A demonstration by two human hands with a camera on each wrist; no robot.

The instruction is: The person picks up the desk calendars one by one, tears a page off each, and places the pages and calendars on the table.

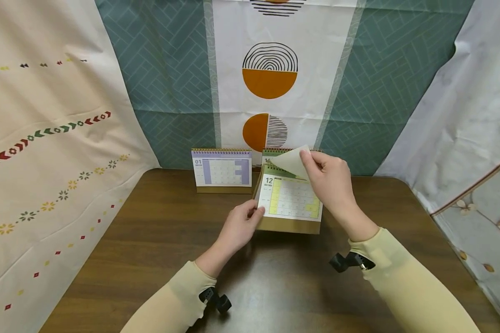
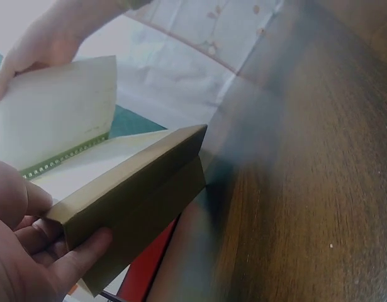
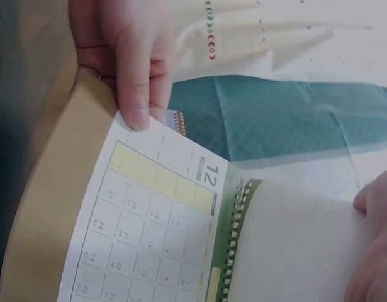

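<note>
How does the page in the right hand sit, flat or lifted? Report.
Lifted: the right hand pinches the page, raised off the calendar, with the sheet marked 12 exposed beneath.

- Rear calendar (image 1: 270, 155): mostly hidden behind the front calendar (image 1: 292, 198) and its lifted page (image 1: 290, 162).
- Purple calendar (image 1: 222, 171): fine print too small to read.
- Red thing (image 2: 146, 266): partly covered, unclear what.
- Bench (image 1: 150, 259): near edge cut off in the head view.

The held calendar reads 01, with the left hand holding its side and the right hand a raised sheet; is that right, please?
Not quite: the held calendar reads 12, as the head view shows; the left hand does hold its side, and the right hand a raised sheet.
</note>
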